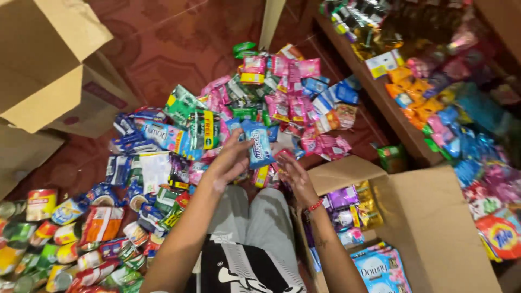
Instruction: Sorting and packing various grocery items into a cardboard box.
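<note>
Left hand (230,160) gripping 1 blue sachet (259,144); right hand (293,176) open, empty.

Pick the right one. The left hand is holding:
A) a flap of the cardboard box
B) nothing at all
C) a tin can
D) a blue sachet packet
D: the left hand has its fingers closed on a blue sachet packet, raised above the pile of packets on the floor; the tin cans lie off to the left, untouched.
</note>
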